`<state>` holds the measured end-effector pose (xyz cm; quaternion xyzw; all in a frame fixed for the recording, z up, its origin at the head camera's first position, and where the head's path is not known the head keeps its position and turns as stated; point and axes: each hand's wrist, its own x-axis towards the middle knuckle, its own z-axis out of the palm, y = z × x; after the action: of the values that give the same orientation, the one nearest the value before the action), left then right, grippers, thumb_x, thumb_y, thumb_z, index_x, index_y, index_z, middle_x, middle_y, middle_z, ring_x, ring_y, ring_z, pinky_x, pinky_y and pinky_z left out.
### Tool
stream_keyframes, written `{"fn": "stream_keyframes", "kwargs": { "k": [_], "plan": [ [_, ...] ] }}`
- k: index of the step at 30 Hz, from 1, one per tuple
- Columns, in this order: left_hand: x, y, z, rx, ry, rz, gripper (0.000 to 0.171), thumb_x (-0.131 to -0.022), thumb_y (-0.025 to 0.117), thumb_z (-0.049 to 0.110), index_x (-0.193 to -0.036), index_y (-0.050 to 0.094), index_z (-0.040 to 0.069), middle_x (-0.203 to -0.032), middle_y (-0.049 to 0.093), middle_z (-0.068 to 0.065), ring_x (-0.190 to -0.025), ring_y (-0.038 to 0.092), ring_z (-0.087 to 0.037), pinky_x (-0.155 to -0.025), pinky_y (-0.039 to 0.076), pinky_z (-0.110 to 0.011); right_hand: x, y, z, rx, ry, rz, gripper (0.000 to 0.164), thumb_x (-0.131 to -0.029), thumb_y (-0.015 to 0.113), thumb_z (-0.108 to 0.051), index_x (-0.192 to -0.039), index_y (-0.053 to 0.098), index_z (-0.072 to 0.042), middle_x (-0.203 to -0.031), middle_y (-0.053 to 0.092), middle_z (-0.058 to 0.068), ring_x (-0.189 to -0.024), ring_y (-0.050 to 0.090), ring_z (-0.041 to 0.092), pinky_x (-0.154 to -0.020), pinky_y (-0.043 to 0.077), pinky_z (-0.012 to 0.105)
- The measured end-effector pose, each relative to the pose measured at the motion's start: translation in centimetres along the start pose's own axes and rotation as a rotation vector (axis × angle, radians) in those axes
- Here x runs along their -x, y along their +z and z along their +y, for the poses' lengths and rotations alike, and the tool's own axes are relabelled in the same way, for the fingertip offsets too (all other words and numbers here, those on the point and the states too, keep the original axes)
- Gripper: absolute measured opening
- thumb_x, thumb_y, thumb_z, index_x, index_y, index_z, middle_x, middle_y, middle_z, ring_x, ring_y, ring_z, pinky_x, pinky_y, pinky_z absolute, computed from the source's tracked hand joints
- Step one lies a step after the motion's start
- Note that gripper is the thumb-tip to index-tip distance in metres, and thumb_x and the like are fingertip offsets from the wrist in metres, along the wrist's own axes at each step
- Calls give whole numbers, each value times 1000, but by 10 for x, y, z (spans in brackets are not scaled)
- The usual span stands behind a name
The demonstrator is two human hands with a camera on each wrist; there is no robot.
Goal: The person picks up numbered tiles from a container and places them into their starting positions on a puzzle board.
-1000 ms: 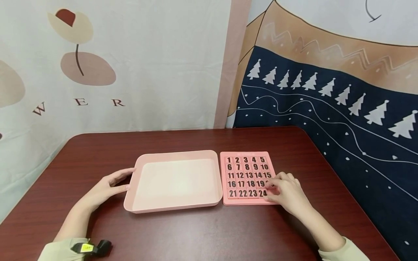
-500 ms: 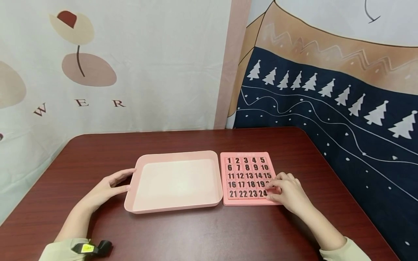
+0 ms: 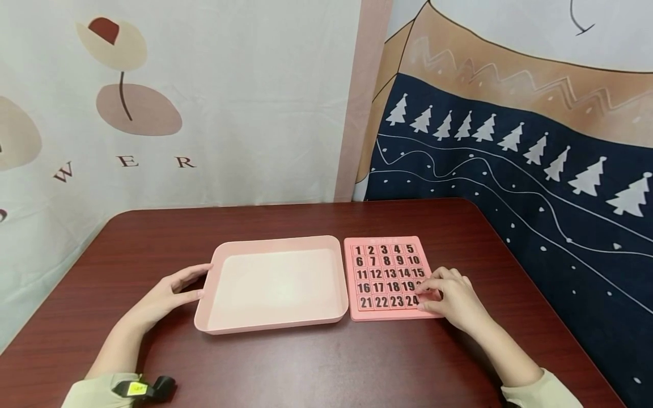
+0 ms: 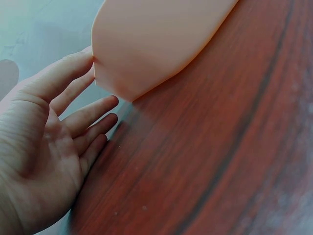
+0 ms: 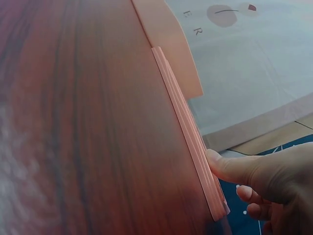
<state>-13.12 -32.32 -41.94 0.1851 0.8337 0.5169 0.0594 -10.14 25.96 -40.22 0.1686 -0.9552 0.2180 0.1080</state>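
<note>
A pale pink tray (image 3: 275, 330) lies on the table left of a pink number puzzle (image 3: 390, 276) with black-numbered tiles. At the tray's left rim is my left hand (image 3: 163, 294), its thumb and index finger touching the rim. The other fingers (image 4: 93, 117) spread loosely below, apart from the tray. My right hand (image 3: 454, 300) rests on the puzzle's lower right corner, with thumb and index fingertips apart on its face. Beneath this hand, the last tiles of the two lowest rows are hidden. The thumb (image 5: 225, 166) presses against the puzzle's upper surface in the right wrist view.
The dark red wooden table (image 3: 275, 374) has rounded far corners. Behind it hangs a white printed cloth (image 3: 255, 113), with a navy cloth (image 3: 459, 158) showing trees at the right. A black wrist strap (image 3: 148, 389) sits on the left sleeve.
The puzzle's near side has shifted very slightly to the right, along with my right hand. My left hand and the tray have stayed put.
</note>
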Motion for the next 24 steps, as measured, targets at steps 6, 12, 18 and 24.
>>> {"fn": "stream_keyframes", "kwargs": {
  "k": [6, 12, 18, 24],
  "plan": [
    [0, 0, 1, 0, -4, 5, 53, -92, 63, 8, -141, 44, 4, -137, 49, 6, -123, 37, 8, -92, 33, -11, 0, -1, 1, 14, -19, -2, 23, -65, 89, -19, -84, 77, -25, -85, 54, -6, -79, 42, 15, -67, 29, 36],
    [0, -1, 3, -7, -11, -18, 53, -93, 63, 10, -142, 44, 5, -138, 49, 3, -123, 38, 9, -92, 35, -12, -3, -14, 3, 69, -55, 28, 26, -63, 90, -27, -86, 78, -23, -87, 54, -4, -82, 43, 19, -67, 28, 37],
    [1, -13, 14, -31, 32, -73, 50, -94, 60, 6, -141, 45, 2, -138, 50, -13, -122, 46, 0, -93, 38, -16, -5, -28, 6, 116, -64, 17, 30, -62, 90, -26, -89, 78, -20, -91, 55, 1, -85, 44, 22, -68, 29, 39],
    [14, -33, 30, -176, -9, -40, 48, -95, 61, 13, -140, 47, 5, -136, 52, -9, -118, 51, -3, -86, 43, -16, -4, -25, 9, 138, -88, -39, 26, -65, 89, -27, -88, 78, -24, -89, 54, -2, -86, 44, 21, -70, 30, 39]
  ]
}}
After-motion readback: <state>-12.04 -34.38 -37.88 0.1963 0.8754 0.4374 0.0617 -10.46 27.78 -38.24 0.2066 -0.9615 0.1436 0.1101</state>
